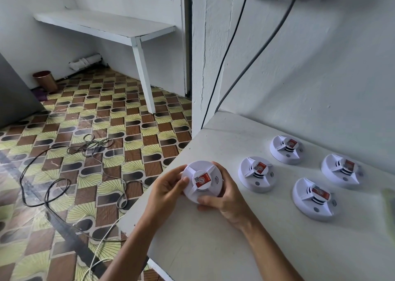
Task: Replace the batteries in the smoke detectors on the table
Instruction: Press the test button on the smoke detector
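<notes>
One smoke detector [202, 179] is gripped by both hands just above the bench [213, 248], near its left edge: left hand [165, 189] closed on its left rim, right hand [226, 197] on its right and lower rim. Four more detectors [257, 173] are lying on the bench, right of the held one.
</notes>
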Available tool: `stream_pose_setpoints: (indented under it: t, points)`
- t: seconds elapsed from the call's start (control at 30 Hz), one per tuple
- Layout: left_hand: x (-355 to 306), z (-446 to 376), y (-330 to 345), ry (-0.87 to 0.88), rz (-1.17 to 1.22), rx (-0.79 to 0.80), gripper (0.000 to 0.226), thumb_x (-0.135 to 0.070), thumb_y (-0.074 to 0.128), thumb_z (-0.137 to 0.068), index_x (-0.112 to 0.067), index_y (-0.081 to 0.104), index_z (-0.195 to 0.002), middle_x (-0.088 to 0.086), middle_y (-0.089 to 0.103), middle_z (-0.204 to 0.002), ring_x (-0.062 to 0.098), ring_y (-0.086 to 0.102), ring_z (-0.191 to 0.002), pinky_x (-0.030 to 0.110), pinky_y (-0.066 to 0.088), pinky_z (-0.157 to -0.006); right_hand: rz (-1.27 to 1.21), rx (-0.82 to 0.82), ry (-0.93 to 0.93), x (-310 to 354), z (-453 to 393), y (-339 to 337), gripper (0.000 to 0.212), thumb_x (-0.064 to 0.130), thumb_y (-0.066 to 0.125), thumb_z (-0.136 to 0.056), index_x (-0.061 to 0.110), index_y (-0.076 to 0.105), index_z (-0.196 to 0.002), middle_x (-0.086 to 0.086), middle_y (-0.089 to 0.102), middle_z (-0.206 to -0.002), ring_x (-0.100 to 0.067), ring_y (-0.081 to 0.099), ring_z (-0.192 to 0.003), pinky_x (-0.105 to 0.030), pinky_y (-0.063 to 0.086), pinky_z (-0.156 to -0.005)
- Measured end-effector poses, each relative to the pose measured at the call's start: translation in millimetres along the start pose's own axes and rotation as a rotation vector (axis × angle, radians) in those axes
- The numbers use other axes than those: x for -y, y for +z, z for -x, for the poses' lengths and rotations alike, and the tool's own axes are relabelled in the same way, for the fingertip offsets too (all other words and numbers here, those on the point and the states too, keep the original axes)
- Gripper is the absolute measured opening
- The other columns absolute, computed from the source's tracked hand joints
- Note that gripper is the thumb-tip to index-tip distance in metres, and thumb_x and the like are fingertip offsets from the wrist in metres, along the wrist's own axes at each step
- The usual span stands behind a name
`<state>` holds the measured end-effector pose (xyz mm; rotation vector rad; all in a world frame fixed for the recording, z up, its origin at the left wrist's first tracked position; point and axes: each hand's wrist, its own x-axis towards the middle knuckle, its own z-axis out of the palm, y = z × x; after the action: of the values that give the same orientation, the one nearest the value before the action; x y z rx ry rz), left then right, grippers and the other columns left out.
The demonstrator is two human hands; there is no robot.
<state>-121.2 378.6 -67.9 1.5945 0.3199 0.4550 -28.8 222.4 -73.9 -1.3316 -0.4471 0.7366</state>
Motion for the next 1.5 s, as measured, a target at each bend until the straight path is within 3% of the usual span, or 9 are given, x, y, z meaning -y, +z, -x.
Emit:
stream_pose_setpoints:
  t: [0.33,1.17,1.5]
  points:
    - [-1.1,-0.2,0.9,0.001,0.003,-0.001,0.034,0.0,0.054,-0.094,-0.001,0.059,-0.127,0.007,0.073,-0.111,0.011,0.068,-0.1,0.019,0.053,-0.077,-0.063,0.016,0.028,-1.8,-1.2,-3.2,0.084,-0.006,0.074,-0.066,0.024,0.043,-0.138,-0.013,0.056,-0.126,-0.033,0.058,-0.113,-0.047,0.058,-0.072]
    - [-1.1,0.0,-0.5,0.0,-0.026,0.005,0.034,-0.008,0.058,-0.095,-0.005,0.06,-0.128,0.006,0.073,-0.112,0.02,0.067,-0.106,0.029,0.054,-0.087,-0.065,0.021,0.03,1.2,-0.1,-3.2,0.083,-0.007,0.073,-0.066,0.022,0.043,-0.138,-0.016,0.056,-0.125,-0.031,0.061,-0.108,-0.044,0.058,-0.07]
    - [-0.4,-0.3,-0.1,-0.014,-0.02,-0.006,0.034,-0.003,0.057,-0.093,-0.003,0.06,-0.128,0.009,0.074,-0.108,0.018,0.068,-0.1,0.025,0.055,-0.082,-0.054,0.011,0.025,-1.6,-1.6,-3.7,0.083,-0.005,0.075,-0.065,0.023,0.045,-0.137,-0.017,0.056,-0.124,-0.035,0.059,-0.11,-0.044,0.058,-0.069]
